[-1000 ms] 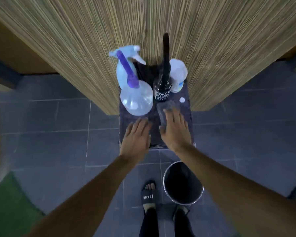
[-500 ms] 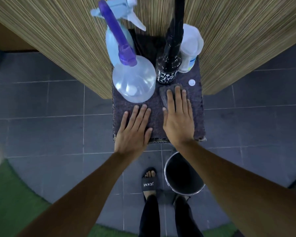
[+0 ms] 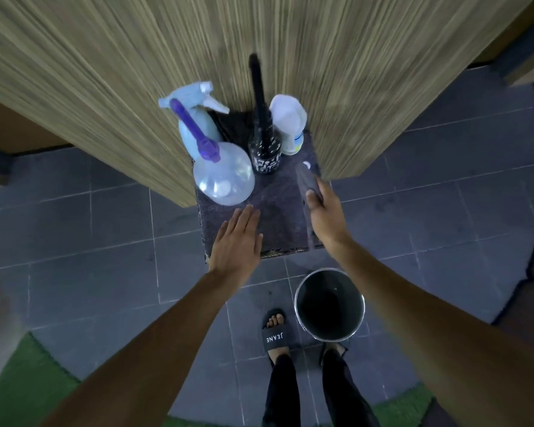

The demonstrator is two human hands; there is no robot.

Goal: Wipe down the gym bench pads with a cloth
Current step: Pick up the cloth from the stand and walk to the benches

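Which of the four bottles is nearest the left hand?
The clear round bottle with the purple top, just beyond the fingertips of the left hand; the other three stand farther back.

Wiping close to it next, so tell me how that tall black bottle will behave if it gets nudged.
The black bottle is tall, with a long thin neck on a narrow base, so it probably tips rather than slides. It stands on a fuzzy pad, which likely drags at the base. Its round body may roll once down.

left grip [image 3: 238, 238]: lying flat, fingers straight, palm down | right grip [image 3: 322, 215]: standing edge-on, pinching small grey cloth [image 3: 308, 181] | both forearms: extending forward
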